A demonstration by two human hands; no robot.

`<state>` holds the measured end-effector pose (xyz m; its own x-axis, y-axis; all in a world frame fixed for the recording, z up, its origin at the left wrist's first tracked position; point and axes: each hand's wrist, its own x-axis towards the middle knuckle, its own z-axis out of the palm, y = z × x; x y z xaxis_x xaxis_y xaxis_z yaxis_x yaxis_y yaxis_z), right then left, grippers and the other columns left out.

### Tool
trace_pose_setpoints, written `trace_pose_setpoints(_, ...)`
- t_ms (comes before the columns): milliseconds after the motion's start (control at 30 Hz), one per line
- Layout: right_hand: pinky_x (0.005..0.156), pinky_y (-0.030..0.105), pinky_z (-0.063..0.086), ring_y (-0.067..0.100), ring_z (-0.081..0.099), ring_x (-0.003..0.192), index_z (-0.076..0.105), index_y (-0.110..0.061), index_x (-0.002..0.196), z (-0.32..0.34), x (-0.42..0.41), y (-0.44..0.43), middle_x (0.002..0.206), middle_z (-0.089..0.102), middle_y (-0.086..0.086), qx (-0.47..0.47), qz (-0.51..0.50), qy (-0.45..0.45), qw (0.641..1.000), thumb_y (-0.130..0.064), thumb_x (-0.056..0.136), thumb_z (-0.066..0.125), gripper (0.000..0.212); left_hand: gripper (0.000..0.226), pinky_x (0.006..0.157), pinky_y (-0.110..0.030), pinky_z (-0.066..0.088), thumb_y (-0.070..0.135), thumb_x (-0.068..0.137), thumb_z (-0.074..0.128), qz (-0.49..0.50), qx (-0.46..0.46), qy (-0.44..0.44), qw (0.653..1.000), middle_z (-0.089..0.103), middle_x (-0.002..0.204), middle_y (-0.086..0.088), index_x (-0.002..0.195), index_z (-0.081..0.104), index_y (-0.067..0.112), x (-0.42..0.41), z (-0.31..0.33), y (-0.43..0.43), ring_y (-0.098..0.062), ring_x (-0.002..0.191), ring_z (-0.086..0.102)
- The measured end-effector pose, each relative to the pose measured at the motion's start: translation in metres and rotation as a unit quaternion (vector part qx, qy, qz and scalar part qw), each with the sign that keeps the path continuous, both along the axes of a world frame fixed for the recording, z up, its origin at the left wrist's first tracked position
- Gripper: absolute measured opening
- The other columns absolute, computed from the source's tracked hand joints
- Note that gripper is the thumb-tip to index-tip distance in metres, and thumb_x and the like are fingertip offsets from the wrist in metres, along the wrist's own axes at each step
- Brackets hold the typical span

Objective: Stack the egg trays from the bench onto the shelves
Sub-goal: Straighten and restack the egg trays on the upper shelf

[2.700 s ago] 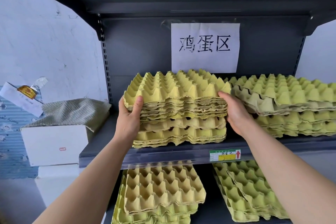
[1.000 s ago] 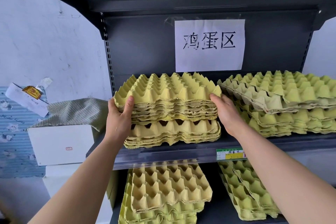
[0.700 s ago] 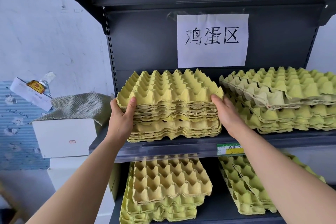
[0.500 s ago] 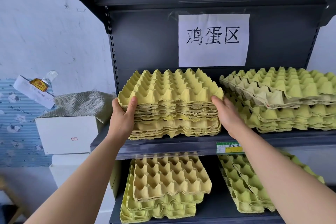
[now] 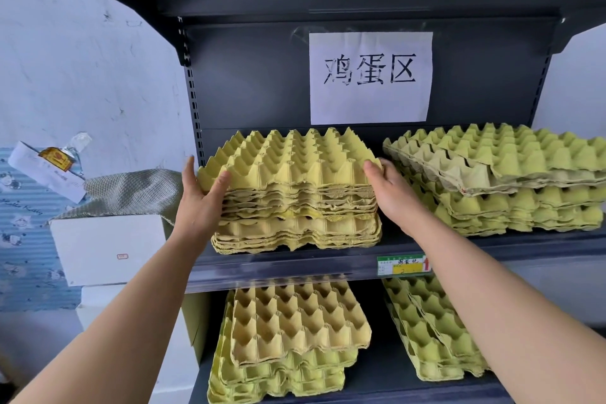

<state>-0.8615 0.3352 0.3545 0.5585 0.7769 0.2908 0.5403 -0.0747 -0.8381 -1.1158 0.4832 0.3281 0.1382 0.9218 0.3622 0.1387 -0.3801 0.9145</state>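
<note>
Head view, dark grey metal shelf unit (image 5: 328,267): yellow and green tray stacks are carried on two levels.
Yellow moulded-pulp egg tray stack (image 5: 295,193): located left on the upper shelf; the upper bundle is seated on the lower trays.
Handling: judged light, fairly stiff when nested, edges easily crushed; opposite side edges are to be gripped.
Left hand (image 5: 200,203): clasped on the bundle's left edge.
Right hand (image 5: 390,190): clasped on its right edge.

Single head-worn wide-angle view, facing forward and slightly down, close to a dark grey metal shelving unit (image 5: 249,82). Bare forearms entering from 5 and 7 o'clock; white paper sign with black characters (image 5: 370,77) at 12 to 1 o'clock. No second view to share.
</note>
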Motion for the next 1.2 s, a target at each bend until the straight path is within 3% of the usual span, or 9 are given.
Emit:
trace_pose_setpoints(67,0.115,0.048,0.021,0.020,0.025,0.141,0.014,-0.036,0.150,0.006,0.003,0.005,0.157,0.022,-0.005,0.011,0.016,0.000,1.000,-0.060,0.095,0.026,0.061,0.069,0.109,-0.045,0.034,0.063,0.087,0.051,0.023,0.022,0.034,0.999,0.041,0.147,-0.003,0.146,0.025,0.039,0.001,0.008,0.004,-0.026,0.132,0.042)
trace_pose_setpoints(167,0.113,0.043,0.025,0.021,0.030,0.139,0.023,-0.032,0.149,0.006,0.009,0.010,0.154,0.029,-0.003,0.000,0.001,-0.008,1.000,-0.053,0.099,0.028,0.055,0.062,0.098,-0.047,0.045,0.066,0.085,0.052,0.043,0.051,0.074,0.995,0.059,0.125,-0.005,0.135,0.042,0.032,0.003,0.009,0.007,-0.028,0.114,0.056)
trace_pose_setpoints(367,0.112,0.039,0.025,0.022,0.029,0.140,0.026,-0.026,0.149,0.014,0.014,0.017,0.154,0.029,0.000,-0.023,-0.007,-0.016,1.000,-0.046,0.100,0.031,0.053,0.064,0.096,-0.044,0.044,0.066,0.086,0.051,0.044,0.051,0.097,0.993,0.057,0.126,-0.006,0.138,0.039,0.031,0.002,0.011,0.006,-0.030,0.115,0.054)
trace_pose_setpoints(533,0.109,0.037,0.028,0.021,0.034,0.137,0.023,-0.028,0.150,0.016,0.017,0.020,0.153,0.031,0.000,-0.027,0.000,-0.017,1.000,-0.044,0.100,0.033,0.053,0.081,0.102,-0.043,0.043,0.070,0.077,0.058,0.005,-0.003,0.054,0.999,0.052,0.137,-0.003,0.143,0.038,0.029,-0.001,0.014,0.013,-0.024,0.121,0.052)
trace_pose_setpoints(667,0.110,0.043,0.027,0.024,0.031,0.139,0.022,-0.026,0.149,0.009,0.016,0.020,0.154,0.029,0.000,-0.016,-0.003,0.045,0.999,-0.053,0.096,0.039,0.063,0.094,0.089,-0.053,0.051,0.083,0.061,0.057,-0.018,-0.061,0.037,0.997,0.051,0.132,-0.003,0.140,0.039,0.035,-0.006,0.021,0.015,-0.029,0.113,0.056)
trace_pose_setpoints(767,0.108,0.041,0.029,0.022,0.034,0.136,0.027,-0.023,0.148,0.009,0.016,0.023,0.150,0.035,0.000,0.020,-0.007,0.082,0.996,-0.050,0.096,0.042,0.060,0.089,0.094,-0.051,0.049,0.079,0.065,0.057,-0.014,-0.043,0.010,0.999,0.056,0.130,-0.003,0.137,0.045,0.029,-0.005,0.025,0.016,-0.026,0.113,0.057)
trace_pose_setpoints(933,0.107,0.046,0.036,0.020,0.047,0.125,0.044,-0.027,0.137,0.021,0.018,0.023,0.137,0.051,-0.005,0.060,-0.011,0.135,0.989,-0.057,0.082,0.048,0.063,0.057,0.095,-0.041,0.050,0.061,0.084,0.058,-0.008,0.016,-0.039,0.999,0.062,0.120,0.000,0.128,0.055,0.025,0.001,0.039,0.014,-0.020,0.109,0.060)
trace_pose_setpoints(1067,0.100,0.053,0.042,0.020,0.056,0.114,0.053,-0.037,0.124,0.019,0.040,0.026,0.122,0.061,-0.009,0.104,-0.003,0.189,0.976,-0.060,0.064,0.055,0.065,0.068,0.091,-0.048,0.052,0.072,0.073,0.061,-0.066,-0.057,-0.144,0.986,0.066,0.116,0.000,0.124,0.057,0.026,-0.004,0.049,0.008,-0.022,0.104,0.065)
trace_pose_setpoints(1200,0.104,0.039,0.033,0.012,0.049,0.115,0.053,-0.031,0.126,0.031,0.022,0.010,0.117,0.058,-0.014,0.123,0.004,0.193,0.974,-0.041,0.084,0.056,0.043,0.066,0.090,-0.050,0.052,0.067,0.082,0.055,-0.152,-0.130,-0.165,0.966,0.068,0.117,-0.004,0.127,0.054,0.019,-0.006,0.052,0.006,-0.025,0.102,0.068)
